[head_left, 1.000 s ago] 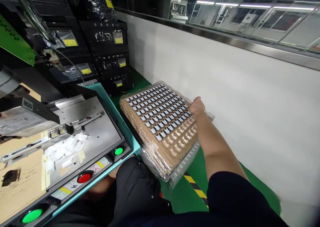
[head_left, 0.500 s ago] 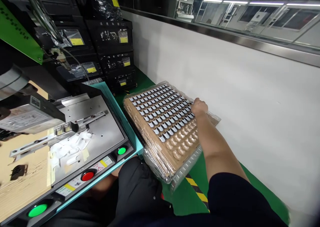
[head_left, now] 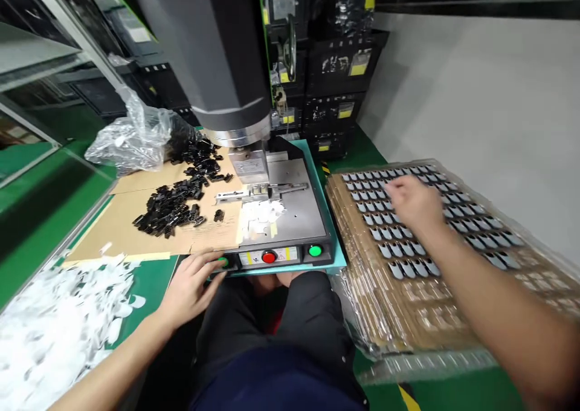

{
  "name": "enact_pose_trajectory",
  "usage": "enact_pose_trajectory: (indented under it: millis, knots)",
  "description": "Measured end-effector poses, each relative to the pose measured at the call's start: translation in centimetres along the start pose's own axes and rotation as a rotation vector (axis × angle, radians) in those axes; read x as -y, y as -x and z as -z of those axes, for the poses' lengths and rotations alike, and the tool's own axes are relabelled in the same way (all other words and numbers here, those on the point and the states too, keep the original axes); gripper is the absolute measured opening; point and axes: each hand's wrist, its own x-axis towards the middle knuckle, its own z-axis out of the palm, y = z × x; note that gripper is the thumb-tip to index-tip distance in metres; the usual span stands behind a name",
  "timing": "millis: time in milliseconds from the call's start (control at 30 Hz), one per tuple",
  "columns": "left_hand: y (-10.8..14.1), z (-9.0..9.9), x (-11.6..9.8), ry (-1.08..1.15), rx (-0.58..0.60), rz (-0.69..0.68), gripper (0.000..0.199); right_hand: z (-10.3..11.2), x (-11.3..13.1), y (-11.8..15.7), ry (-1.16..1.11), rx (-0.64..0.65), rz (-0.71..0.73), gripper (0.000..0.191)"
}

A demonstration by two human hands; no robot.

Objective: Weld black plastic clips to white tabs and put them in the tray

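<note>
My left hand [head_left: 193, 287] rests at the machine's front edge. Its fingers are stretched out over the left green button [head_left: 222, 262] and partly cover it. Above the clear plastic tray [head_left: 437, 287] on my right is my right hand [head_left: 414, 202], blurred by motion, its fingers bent; whether anything is between them cannot be made out. Rows of small grey-white parts with dark ends [head_left: 385, 251] fill most of the tray's pockets. Under the machine's press head [head_left: 249, 166] sits a metal fixture [head_left: 260, 191], with white scraps [head_left: 260, 214] in front of it.
Black clips [head_left: 172, 208] lie heaped on brown cardboard [head_left: 212, 233], by a clear plastic bag [head_left: 136, 136]. White scraps [head_left: 58, 320] pile up at lower left. A red button [head_left: 269, 257] and right green button [head_left: 315, 250] sit on the front panel. Black crates [head_left: 338, 66] stand behind.
The view has swung left to face the machine. My right hand has left the tray's far right edge and is over its middle rows. My left hand has come into view at the left button.
</note>
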Motion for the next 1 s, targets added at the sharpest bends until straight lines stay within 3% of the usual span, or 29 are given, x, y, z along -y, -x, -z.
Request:
enact_pose_trajectory:
  millis: [167, 233, 300, 467, 767, 900, 1000]
  knots:
    - [-7.2, -2.3, -1.2, 0.016, 0.016, -0.115, 0.028, -1.8, 14.5, 4.2, 0.002, 0.297, 0.41, 0.036]
    - [-9.1, -3.4, -1.6, 0.018, 0.029, -0.141, 0.029, -3.6, 18.4, 6.1, -0.029, 0.305, 0.543, 0.029]
    - [-10.5, -4.5, -1.7, 0.019, 0.03, -0.157, 0.028, -5.4, 20.6, 7.6, -0.091, 0.26, 0.677, 0.019]
    - [-12.5, -6.2, -1.2, 0.026, 0.017, -0.183, 0.022, -8.0, 21.8, 8.9, -0.146, 0.186, 0.801, 0.028]
    - [-12.1, -6.3, -0.8, 0.08, -0.044, -0.168, 0.026, -8.0, 23.5, 8.2, -0.075, 0.179, 0.897, 0.02]
    - [-13.0, -5.4, 0.8, 0.264, -0.139, -0.078, 0.015, -8.0, 23.6, 7.6, -0.218, 0.14, 0.847, 0.025]
    - [-15.6, -5.0, 2.3, 0.283, -0.214, 0.008, 0.011, -8.4, 24.0, 6.6, -0.307, 0.073, 0.737, 0.03]
